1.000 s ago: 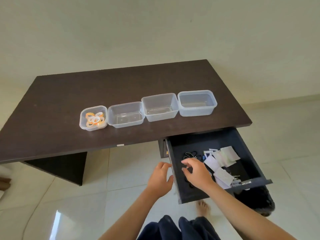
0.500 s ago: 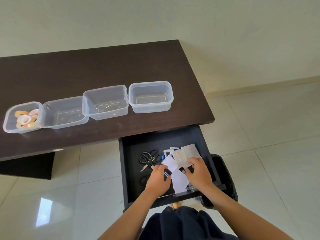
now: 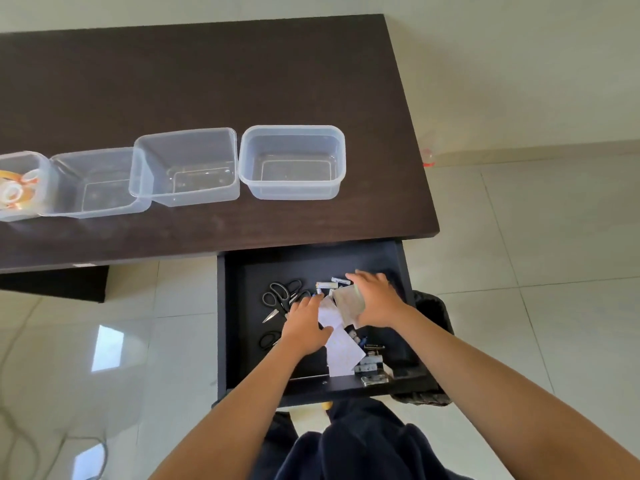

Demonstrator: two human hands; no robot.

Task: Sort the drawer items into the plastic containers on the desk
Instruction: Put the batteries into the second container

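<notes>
The dark drawer [image 3: 311, 265] is pulled open under the desk's right end. Inside lie black scissors [image 3: 280, 296], white paper slips [image 3: 341, 351], batteries [image 3: 334, 283] and metal clips [image 3: 372, 370]. My left hand [image 3: 304, 325] presses flat on the slips at the drawer's middle. My right hand [image 3: 375, 299] grips a stack of paper cards [image 3: 349, 301] just to the right of it. Several clear plastic containers stand in a row on the desk [image 3: 207, 81]; the rightmost one [image 3: 292, 162] is empty and the leftmost [image 3: 19, 185] holds tape rolls.
A black woven bin [image 3: 433, 313] stands on the tiled floor right of the drawer. A second pair of scissors [image 3: 270, 339] lies at the drawer's left front. Cables [image 3: 20, 438] trail on the floor at lower left. My dark trousers fill the bottom middle.
The view has shifted right and closer to the drawer. Both hands moved deeper in: the right now holds gathered paper cards, the left lies over the slips.
</notes>
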